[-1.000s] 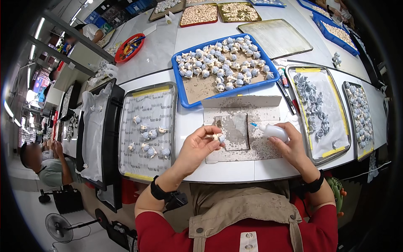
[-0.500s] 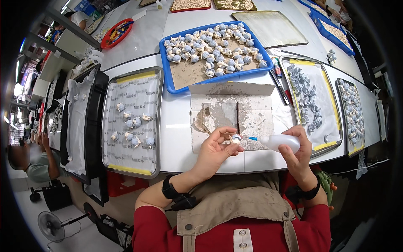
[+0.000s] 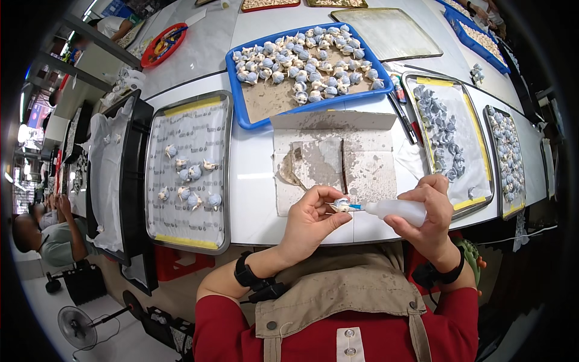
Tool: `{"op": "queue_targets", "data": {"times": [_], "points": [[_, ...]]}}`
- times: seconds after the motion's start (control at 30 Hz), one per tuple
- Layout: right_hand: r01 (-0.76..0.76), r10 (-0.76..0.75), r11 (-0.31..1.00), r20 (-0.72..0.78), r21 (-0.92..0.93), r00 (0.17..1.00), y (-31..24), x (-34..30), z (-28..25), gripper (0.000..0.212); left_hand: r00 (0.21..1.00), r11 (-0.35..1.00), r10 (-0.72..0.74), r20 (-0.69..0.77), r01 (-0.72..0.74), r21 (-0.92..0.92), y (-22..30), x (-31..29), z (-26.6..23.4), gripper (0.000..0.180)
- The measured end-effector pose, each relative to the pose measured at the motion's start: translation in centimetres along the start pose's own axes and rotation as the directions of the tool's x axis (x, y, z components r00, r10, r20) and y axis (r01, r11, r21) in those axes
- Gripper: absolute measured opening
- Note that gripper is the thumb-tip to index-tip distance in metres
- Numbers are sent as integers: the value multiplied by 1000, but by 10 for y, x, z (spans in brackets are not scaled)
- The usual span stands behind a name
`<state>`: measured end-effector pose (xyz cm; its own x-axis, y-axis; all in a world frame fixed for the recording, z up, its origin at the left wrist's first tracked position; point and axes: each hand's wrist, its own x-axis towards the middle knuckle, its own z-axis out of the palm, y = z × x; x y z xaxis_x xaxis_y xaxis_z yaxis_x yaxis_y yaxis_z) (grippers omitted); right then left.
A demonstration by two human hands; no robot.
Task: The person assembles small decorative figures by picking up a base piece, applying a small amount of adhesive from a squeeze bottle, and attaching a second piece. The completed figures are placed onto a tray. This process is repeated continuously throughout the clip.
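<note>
Between the thumb and fingers of my left hand (image 3: 313, 220) is a small white-and-blue figurine (image 3: 341, 205). My right hand (image 3: 429, 214) is wrapped round a white squeeze bottle (image 3: 398, 211) lying nearly level. Its blue needle tip (image 3: 355, 206) reaches the figurine's right side; whether it touches cannot be made out. Both hands are above the front edge of a stained cardboard sheet (image 3: 377, 157). Beyond that, a blue tray (image 3: 259, 108) carries many similar figurines. On the left, a metal tray (image 3: 187, 232) lined with printed paper bears several more.
To the right, a paper-lined tray (image 3: 476, 157) has curled blue-grey pieces (image 3: 443, 133), with a pen (image 3: 403, 117) beside it. Farther right is a narrow tray of figurines (image 3: 505, 157). A black crate (image 3: 132, 181) stands at the left, a red basin (image 3: 164, 45) at the far left.
The bottle and its tip have shifted slightly left, nearer the figurine. The figurine has turned a little in my left fingers. The whole view has shifted slightly.
</note>
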<state>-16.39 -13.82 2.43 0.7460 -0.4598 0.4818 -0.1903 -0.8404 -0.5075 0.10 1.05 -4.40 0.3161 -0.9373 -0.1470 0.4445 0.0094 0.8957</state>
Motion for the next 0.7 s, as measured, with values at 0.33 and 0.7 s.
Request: {"op": "queue_targets", "data": {"times": [0.33, 0.7], "points": [[-41, 42, 999, -37, 30, 998, 6, -3, 0, 30, 1000, 997, -12, 0, 12, -76, 3, -2, 1, 33], [-39, 38, 999, 20, 17, 999, 5, 1, 1, 28, 998, 992, -59, 13, 60, -114, 7, -3, -3, 33]]}}
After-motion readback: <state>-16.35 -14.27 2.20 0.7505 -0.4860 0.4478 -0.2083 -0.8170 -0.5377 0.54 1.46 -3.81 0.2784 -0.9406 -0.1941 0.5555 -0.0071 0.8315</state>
